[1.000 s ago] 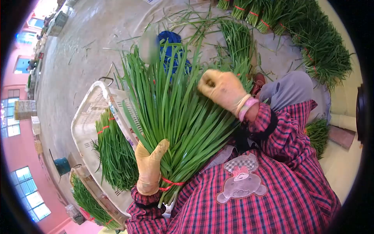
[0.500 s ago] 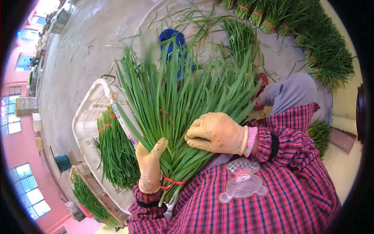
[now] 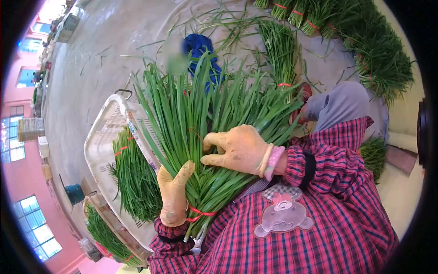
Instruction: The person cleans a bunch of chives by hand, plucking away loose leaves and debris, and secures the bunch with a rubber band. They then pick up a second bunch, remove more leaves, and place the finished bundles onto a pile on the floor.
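Observation:
A bunch of garlic chives (image 3: 182, 118) fans out in front of my lap, its stalks bound near the base by a red band (image 3: 200, 213). My left hand (image 3: 174, 192), in a cream rubber glove, is wrapped round the lower part of the bunch, thumb on top; its other fingers are hidden behind the stalks. Against the middle of the leaves is my gloved right hand (image 3: 239, 150), thumb and forefinger apart, their tips among the leaves. Just beyond those tips a thin brownish leaf (image 3: 195, 133) shows in the green.
On the left, a white plastic crate (image 3: 107, 114) holds banded chives (image 3: 137, 182); another crate (image 3: 98, 201) stands below it. Banded bunches (image 3: 383, 68) line the upper right. One more bunch (image 3: 279, 52), a blue cloth (image 3: 198, 52) and loose leaves lie on the floor.
My right hand has moved left across the leaves, and its thumb and forefinger have spread apart. The leaves have parted in the middle. My left hand keeps its hold.

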### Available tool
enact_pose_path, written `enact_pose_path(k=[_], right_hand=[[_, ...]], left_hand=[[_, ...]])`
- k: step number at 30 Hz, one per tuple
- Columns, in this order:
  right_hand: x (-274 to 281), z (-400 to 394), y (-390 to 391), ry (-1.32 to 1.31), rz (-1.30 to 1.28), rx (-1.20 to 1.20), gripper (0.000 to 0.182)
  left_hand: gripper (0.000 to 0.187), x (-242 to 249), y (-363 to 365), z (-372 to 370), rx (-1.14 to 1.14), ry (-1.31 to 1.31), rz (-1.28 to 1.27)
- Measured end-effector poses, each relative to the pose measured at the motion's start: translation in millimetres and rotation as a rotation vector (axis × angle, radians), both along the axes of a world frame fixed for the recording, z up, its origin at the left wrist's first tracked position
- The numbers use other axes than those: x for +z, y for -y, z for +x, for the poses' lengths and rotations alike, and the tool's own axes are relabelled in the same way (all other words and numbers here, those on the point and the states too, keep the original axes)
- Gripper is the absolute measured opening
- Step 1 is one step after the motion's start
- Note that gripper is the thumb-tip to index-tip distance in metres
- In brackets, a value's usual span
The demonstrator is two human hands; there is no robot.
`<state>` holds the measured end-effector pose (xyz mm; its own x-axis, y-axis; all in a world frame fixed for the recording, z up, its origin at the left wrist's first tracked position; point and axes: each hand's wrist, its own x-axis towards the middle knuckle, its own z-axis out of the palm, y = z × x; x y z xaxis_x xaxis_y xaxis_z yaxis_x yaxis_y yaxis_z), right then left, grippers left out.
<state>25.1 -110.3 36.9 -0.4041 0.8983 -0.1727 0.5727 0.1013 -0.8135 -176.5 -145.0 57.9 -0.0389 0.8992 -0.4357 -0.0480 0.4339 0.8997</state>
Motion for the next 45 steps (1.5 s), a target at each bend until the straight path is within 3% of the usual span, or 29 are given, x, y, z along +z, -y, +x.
enact_pose_path(k=[2, 4, 8, 10, 12, 14, 17, 18, 20, 26, 30, 32, 37, 40, 43, 45], right_hand=[[-7.7, -3.9, -2.9, -0.125, 0.005, 0.046, 0.034], [-8.4, -3.9, -2.9, -0.137, -0.025, 0.016, 0.032], [-9.2, 4.8, -4.0, -0.553, -0.397, -0.200, 0.020], [-9.0, 7.1, -12.2, -0.727, -0.531, -0.382, 0.019], [-5.3, 17.1, -20.3, -0.798, -0.508, -0.498, 0.020], [-15.6, 16.4, -21.6, -1.062, -0.400, -0.513, 0.019], [-15.9, 4.3, -10.0, -0.693, 0.168, -0.044, 0.018], [-20.1, 2.4, -7.0, -0.446, 0.350, 0.156, 0.020], [-19.6, 2.9, 6.7, -0.167, 0.411, 0.189, 0.020], [-15.3, 16.9, 15.7, -0.294, 0.153, 0.113, 0.025], [-0.5, 8.9, 2.3, -0.132, 0.012, 0.108, 0.034], [4.7, 3.5, -4.5, 0.079, 0.037, 0.223, 0.035], [-12.5, 0.4, -7.2, -0.035, -0.013, 0.221, 0.034], [-16.6, 2.2, -7.5, -0.039, -0.021, 0.077, 0.032], [-17.3, 6.2, -11.4, -0.520, -0.375, -0.247, 0.021], [-10.3, 15.5, -21.5, -0.541, -0.445, -0.317, 0.021]], left_hand=[[0.034, 2.1, -1.7, -0.2, -0.017, -0.004, -0.007], [0.038, 8.5, -7.8, 4.2, -0.211, -0.179, -0.019], [0.036, 7.1, -15.0, 2.8, -0.317, -0.198, -0.092], [0.036, 5.6, -14.4, 3.1, -0.291, -0.217, -0.094], [0.036, 3.2, -11.8, 4.1, -0.167, -0.140, -0.121], [0.036, 1.6, -9.5, 4.0, -0.138, -0.123, -0.095], [0.033, -0.5, -6.3, 2.4, -0.083, -0.085, -0.054], [0.031, -0.7, -6.0, 1.7, -0.066, -0.066, -0.036], [0.030, -4.0, -3.1, -3.3, -0.035, -0.091, -0.028], [0.029, 0.3, -1.4, 2.1, 0.032, -0.063, -0.014], [0.030, 3.1, -2.4, 4.6, 0.003, -0.035, -0.019], [0.030, 6.0, -2.5, 7.5, -0.001, -0.046, -0.011], [0.030, 5.8, 0.4, 7.3, 0.011, -0.088, 0.018], [0.030, 10.4, 0.8, 9.5, 0.024, -0.088, 0.018], [0.030, 10.4, 0.2, 8.9, 0.012, -0.103, 0.009], [0.030, 9.2, 0.2, 6.7, -0.007, -0.112, -0.003]])
